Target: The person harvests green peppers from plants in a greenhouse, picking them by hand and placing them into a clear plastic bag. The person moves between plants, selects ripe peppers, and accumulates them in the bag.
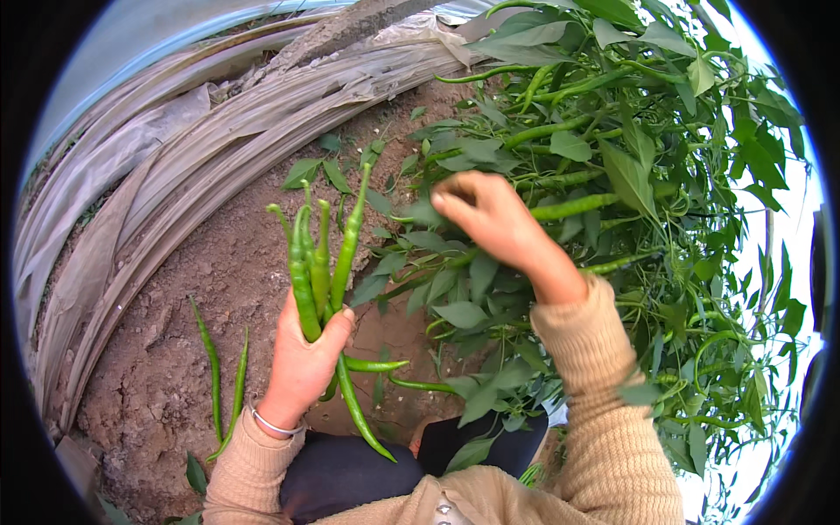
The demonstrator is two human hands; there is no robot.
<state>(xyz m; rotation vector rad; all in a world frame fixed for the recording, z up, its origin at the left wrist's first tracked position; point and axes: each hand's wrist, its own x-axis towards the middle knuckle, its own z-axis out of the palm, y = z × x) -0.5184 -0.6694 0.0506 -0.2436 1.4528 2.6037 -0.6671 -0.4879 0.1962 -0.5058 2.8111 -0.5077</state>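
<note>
My left hand (302, 357) is closed around a bunch of long green chili peppers (318, 269). Their stem ends point up and away from me, and thin tips stick out below the fist. A metal bangle (272, 426) circles that wrist. Among the leaves of a pepper plant (462, 315) is my right hand (489, 216), its fingers curled and slightly blurred. Whether those fingers grip a stem or leaf is hidden. Just right of this hand hangs a green pepper (574, 207), still on the plant.
Two loose peppers (211, 357) lie on the bare soil (164, 335) at left. Folded plastic sheeting (262, 125) curves along the far left side, with a rough beam (341, 33) across it. Dense pepper foliage (656, 164) fills the right. My dark-clad knees (354, 466) are below.
</note>
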